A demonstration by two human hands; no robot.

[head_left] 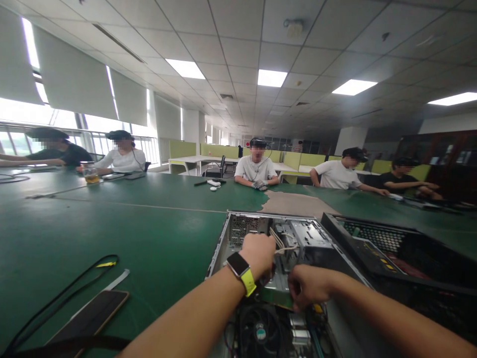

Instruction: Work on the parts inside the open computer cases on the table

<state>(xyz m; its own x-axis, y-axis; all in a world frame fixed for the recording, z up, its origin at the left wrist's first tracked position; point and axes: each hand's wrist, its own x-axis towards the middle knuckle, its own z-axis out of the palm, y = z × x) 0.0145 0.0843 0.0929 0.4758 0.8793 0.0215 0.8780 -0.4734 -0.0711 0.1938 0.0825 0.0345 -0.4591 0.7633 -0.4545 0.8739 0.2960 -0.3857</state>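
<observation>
An open desktop computer case lies on the green table in front of me, its metal frame, drive cage and cables exposed. My left hand, with a watch on a yellow strap, reaches down into the case with its fingers curled out of sight among the parts. My right hand is closed just to its right, pinched over something small above the board. A cooling fan sits below both hands.
The case's black side panel lies to the right. A phone, a black cable and a white strip lie at the lower left. Several people sit round the table's far side. A glass of drink stands far left.
</observation>
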